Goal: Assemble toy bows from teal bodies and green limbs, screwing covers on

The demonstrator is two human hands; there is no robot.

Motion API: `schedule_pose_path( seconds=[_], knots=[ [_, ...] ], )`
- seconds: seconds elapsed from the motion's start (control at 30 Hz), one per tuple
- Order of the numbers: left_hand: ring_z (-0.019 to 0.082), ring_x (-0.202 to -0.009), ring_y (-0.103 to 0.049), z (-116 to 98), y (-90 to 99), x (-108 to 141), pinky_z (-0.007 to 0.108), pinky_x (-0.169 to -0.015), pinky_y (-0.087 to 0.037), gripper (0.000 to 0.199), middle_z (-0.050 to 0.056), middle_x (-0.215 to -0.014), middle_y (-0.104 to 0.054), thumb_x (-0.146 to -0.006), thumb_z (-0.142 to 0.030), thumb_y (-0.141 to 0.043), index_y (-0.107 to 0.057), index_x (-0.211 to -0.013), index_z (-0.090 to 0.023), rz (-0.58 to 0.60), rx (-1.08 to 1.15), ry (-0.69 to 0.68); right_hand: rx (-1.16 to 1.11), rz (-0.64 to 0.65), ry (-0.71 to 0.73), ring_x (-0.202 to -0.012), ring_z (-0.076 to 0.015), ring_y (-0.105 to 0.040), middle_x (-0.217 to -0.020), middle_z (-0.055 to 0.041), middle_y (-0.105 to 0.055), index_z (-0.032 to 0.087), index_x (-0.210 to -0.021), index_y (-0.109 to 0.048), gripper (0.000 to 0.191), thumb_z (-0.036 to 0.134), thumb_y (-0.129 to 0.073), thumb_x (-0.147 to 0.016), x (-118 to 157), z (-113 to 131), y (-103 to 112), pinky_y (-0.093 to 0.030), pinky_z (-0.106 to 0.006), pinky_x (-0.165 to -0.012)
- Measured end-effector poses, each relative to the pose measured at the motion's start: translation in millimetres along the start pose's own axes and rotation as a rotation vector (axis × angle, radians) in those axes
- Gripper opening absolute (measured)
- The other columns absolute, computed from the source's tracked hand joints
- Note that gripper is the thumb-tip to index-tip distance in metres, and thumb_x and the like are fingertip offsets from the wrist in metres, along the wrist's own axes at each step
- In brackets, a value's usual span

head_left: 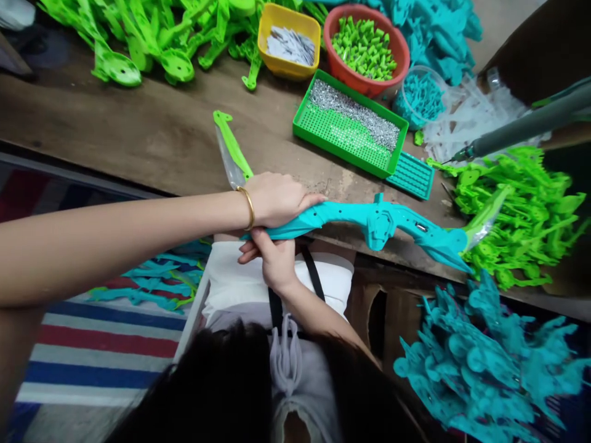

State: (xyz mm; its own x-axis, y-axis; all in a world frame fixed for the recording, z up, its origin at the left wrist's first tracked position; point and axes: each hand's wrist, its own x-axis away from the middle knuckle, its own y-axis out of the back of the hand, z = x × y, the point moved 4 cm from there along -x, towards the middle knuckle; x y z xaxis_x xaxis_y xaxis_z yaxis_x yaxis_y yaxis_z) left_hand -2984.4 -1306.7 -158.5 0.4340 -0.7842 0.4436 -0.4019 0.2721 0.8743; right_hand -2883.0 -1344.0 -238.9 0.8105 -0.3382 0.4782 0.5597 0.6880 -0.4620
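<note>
A teal toy bow (346, 212) lies across the front edge of the bench, over my lap. Green tips stick out at both ends: a left tip (234, 146) with a clear strip along it, and a right tip (488, 215) with a clear piece too. My left hand (279, 198), below a gold bracelet, is wrapped over the bow's left part from above. From below, my right hand (279, 264) grips the same end, thumb up against it. Its fingers are partly hidden by the bow and the left wrist.
Behind the bow stand a green basket (346, 151) of small metal parts, a yellow bin (263, 52) and a red bowl (330, 27). An electric screwdriver (521, 126) hangs at the right. Green parts (521, 221) pile beneath it; teal parts (480, 363) heap lower right.
</note>
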Motion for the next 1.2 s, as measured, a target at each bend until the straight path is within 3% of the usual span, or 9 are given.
schedule_pose_path(
  seconds=[0.2, 0.37, 0.43, 0.5, 0.63, 0.7, 0.83, 1.03, 1.2],
  knots=[
    [0.031, -0.097, -0.067, 13, -9.9, -5, 0.036, -0.078, -0.047, 0.085, 0.015, -0.099, -0.073, -0.092, -0.071, -0.01, -0.076, -0.104, -0.019, 0.082, -0.083, -0.003, -0.104, 0.079, -0.108, -0.046, -0.0134, -0.062, -0.058, 0.0005, -0.066, 0.018, -0.075, -0.062, 0.05, 0.061, -0.079, -0.056, -13, -20, -19, -0.055, -0.027, -0.049],
    [0.034, -0.1, -0.067, 13, -19.7, -10, 0.039, -0.08, -0.047, 0.08, 0.017, -0.099, -0.072, -0.096, -0.063, -0.011, -0.076, -0.101, -0.017, 0.078, -0.126, -0.033, -0.066, -0.019, -0.121, -0.044, -0.0134, -0.059, -0.054, 0.0018, -0.062, 0.019, -0.073, -0.059, 0.048, 0.065, -0.072, -0.063, -18, -33, -20, -0.052, -0.028, -0.049],
    [0.036, -0.101, -0.067, 15, -23.1, -12, 0.041, -0.081, -0.047, 0.08, 0.017, -0.099, -0.072, -0.096, -0.061, -0.01, -0.076, -0.101, -0.016, 0.064, -0.142, -0.02, 0.083, 0.143, -0.143, -0.05, -0.0152, -0.063, -0.061, -0.001, -0.066, 0.02, -0.078, -0.061, 0.049, 0.069, -0.059, -0.075, -4, -16, -8, -0.054, -0.03, -0.053],
    [0.037, -0.099, -0.067, 18, -26.7, -14, 0.043, -0.081, -0.047, 0.081, 0.017, -0.097, -0.072, -0.095, -0.061, -0.01, -0.076, -0.099, -0.014, 0.068, -0.149, -0.027, 0.406, 0.268, -0.054, -0.062, -0.0171, -0.067, -0.074, -0.0043, -0.072, 0.02, -0.087, -0.066, 0.048, 0.065, -0.048, -0.086, 16, 22, 24, -0.056, -0.032, -0.06],
    [0.037, -0.094, -0.068, 22, -31.6, -17, 0.046, -0.078, -0.049, 0.082, 0.017, -0.093, -0.071, -0.094, -0.062, -0.008, -0.076, -0.097, -0.016, 0.106, -0.177, -0.04, 1.256, -0.316, 0.548, -0.107, -0.023, -0.064, -0.11, -0.0091, -0.071, 0.023, -0.098, -0.07, 0.034, 0.046, -0.045, -0.096, 40, 141, 125, -0.049, -0.042, -0.097],
    [0.037, -0.093, -0.068, 22, -31.7, -17, 0.047, -0.077, -0.05, 0.083, 0.018, -0.093, -0.071, -0.094, -0.061, -0.007, -0.076, -0.098, -0.017, 0.108, -0.187, -0.047, 1.537, -0.326, 0.578, -0.111, -0.0251, -0.062, -0.114, -0.0104, -0.07, 0.022, -0.102, -0.071, 0.032, 0.042, -0.045, -0.097, 33, 171, 157, -0.046, -0.043, -0.099],
    [0.037, -0.095, -0.068, 22, -29.8, -14, 0.048, -0.076, -0.05, 0.081, 0.016, -0.096, -0.072, -0.094, -0.06, -0.006, -0.075, -0.103, -0.02, 0.099, -0.182, -0.025, 1.702, -0.161, 0.466, -0.1, -0.0227, -0.065, -0.105, -0.0082, -0.073, 0.021, -0.108, -0.069, 0.036, 0.041, -0.04, -0.099, 14, 179, 177, -0.049, -0.035, -0.088],
    [0.041, -0.097, -0.068, 21, -29.1, -12, 0.051, -0.076, -0.051, 0.078, 0.017, -0.099, -0.073, -0.094, -0.058, -0.008, -0.075, -0.1, -0.018, 0.085, -0.198, -0.022, 1.69, -0.124, 0.389, -0.115, -0.0217, -0.06, -0.123, -0.005, -0.067, 0.026, -0.122, -0.061, 0.036, 0.041, -0.037, -0.101, 19, 172, 169, -0.045, -0.033, -0.094],
    [0.042, -0.098, -0.068, 22, -31.2, -14, 0.05, -0.075, -0.051, 0.077, 0.017, -0.1, -0.073, -0.093, -0.057, -0.008, -0.074, -0.101, -0.018, 0.095, -0.206, -0.011, 1.713, -0.2, 0.274, -0.109, -0.0246, -0.062, -0.118, -0.007, -0.069, 0.023, -0.119, -0.058, 0.036, 0.046, -0.038, -0.099, 17, 175, 172, -0.045, -0.033, -0.085]
  ],
)
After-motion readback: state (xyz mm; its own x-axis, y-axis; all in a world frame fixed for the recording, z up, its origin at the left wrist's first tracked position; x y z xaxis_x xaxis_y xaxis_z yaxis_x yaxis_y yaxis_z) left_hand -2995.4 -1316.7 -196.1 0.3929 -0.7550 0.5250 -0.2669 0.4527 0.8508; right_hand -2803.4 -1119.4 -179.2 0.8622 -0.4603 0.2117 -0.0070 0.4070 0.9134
